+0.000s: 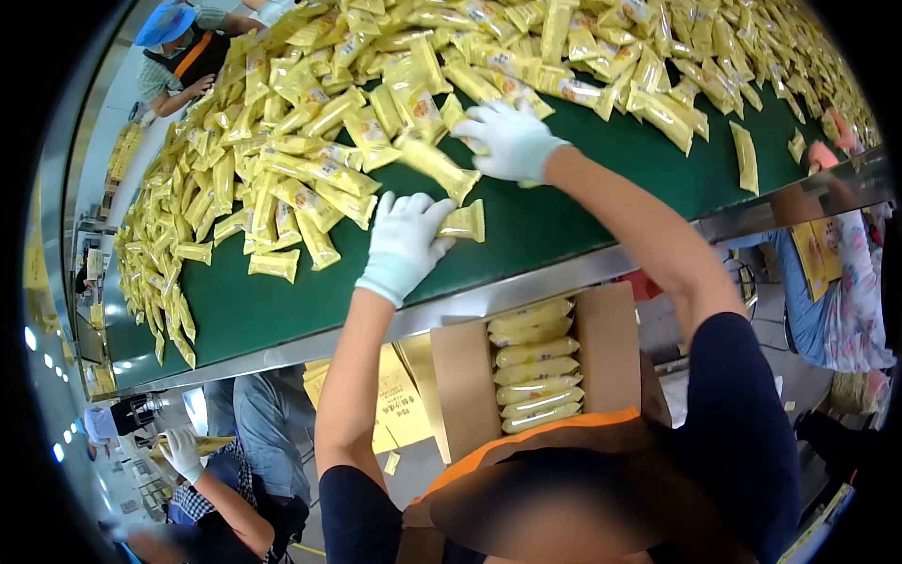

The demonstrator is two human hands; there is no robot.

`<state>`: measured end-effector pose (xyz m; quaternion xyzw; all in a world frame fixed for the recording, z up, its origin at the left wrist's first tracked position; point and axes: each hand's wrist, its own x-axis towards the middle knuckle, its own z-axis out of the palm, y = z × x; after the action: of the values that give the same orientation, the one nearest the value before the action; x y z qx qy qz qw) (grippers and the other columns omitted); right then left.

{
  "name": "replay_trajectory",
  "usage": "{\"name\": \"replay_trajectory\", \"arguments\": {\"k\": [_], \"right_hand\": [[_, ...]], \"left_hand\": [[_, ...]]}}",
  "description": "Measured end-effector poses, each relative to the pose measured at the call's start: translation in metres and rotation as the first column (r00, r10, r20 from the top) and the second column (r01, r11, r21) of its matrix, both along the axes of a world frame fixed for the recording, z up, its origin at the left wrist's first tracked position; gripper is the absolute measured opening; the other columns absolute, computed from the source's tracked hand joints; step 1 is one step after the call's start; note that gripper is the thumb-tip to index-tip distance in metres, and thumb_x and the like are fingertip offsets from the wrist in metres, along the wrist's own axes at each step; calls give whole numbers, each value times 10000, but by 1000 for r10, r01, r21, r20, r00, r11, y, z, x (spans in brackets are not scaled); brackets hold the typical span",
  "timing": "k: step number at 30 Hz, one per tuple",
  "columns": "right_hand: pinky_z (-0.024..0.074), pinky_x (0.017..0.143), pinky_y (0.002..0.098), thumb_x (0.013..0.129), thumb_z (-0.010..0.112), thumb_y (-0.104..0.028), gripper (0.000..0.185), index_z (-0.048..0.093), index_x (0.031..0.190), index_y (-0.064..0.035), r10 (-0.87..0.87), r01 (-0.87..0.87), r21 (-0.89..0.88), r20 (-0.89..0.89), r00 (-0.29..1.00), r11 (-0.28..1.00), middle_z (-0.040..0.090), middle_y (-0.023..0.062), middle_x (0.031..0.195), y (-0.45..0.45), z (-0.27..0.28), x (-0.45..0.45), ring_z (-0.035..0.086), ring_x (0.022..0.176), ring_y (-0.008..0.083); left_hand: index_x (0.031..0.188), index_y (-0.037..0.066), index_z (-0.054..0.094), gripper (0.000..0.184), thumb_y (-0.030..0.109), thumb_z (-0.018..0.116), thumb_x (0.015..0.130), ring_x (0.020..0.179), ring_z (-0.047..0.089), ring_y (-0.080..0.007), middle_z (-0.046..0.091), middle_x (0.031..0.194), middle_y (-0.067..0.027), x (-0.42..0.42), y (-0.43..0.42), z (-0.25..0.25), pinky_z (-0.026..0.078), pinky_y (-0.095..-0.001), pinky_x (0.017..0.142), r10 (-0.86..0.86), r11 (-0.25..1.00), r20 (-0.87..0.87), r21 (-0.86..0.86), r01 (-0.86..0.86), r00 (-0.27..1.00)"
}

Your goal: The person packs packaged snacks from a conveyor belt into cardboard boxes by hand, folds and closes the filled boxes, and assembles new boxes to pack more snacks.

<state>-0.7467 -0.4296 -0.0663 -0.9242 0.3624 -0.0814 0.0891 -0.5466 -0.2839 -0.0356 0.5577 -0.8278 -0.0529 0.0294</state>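
Yellow packets (329,174) are heaped across a green conveyor belt (564,226), where 1 packet (466,222) is gripped at its end by the gloved left hand (406,240) and the right hand (510,141) is laid over others. Below, more packets (536,352) are lined up in an open cardboard box (607,343).

1. Bright, fairly even light; small round white lights (58,452) blown out, far left.
2. Glare on glossy yellow plastic packets (744,158), long silver metal rail (536,279).
3. Fisheye: bowed edges, black corners.
4. Bottom centre heavily blurred.
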Motion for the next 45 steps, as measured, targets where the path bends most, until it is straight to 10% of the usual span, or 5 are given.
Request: {"name": "replay_trajectory", "arguments": {"k": [7,16,31,40,45], "right_hand": [[409,1063,360,857,659,-325,634,449,1434,-168,-185,116,161,527,830,980,500,172,1404,32,12,-100,499,1260,358],[493,886,419,913,576,-270,534,451,1416,-143,-248,225,106,335,909,968,617,186,1083,43,-3,-126,593,1029,365],[449,1002,404,872,549,-131,509,533,1365,-255,-311,287,192,108,944,938,594,148,1227,29,-5,-175,555,1146,349],[490,885,418,807,653,-527,560,552,1247,-195,-195,196,-79,13,981,977,584,147,1093,73,2,-59,581,1042,336],[486,935,411,835,668,-402,663,459,1409,-142,-329,-11,539,530,781,842,594,173,1182,119,46,-113,568,1114,351]], "left_hand": [[1194,14,606,440,209,727,818,901,607,-353,621,1009,-167,5,14,17,502,-370,792,118,959,-615,-134,-251,779],[1312,110,522,581,390,695,833,1025,586,-373,631,1123,-156,2,-10,14,481,-453,874,12,999,113,41,-16,993],[1445,179,409,733,238,747,797,999,611,-380,638,1071,-210,47,62,5,496,-443,858,330,940,-150,138,-311,932],[1428,203,419,704,144,704,787,1002,631,-353,641,1172,-140,26,64,16,515,-447,870,501,850,60,154,-504,864],[1415,19,400,658,56,664,813,979,630,-188,628,1132,-108,33,117,20,507,-320,881,474,873,-746,330,-359,467]]}}
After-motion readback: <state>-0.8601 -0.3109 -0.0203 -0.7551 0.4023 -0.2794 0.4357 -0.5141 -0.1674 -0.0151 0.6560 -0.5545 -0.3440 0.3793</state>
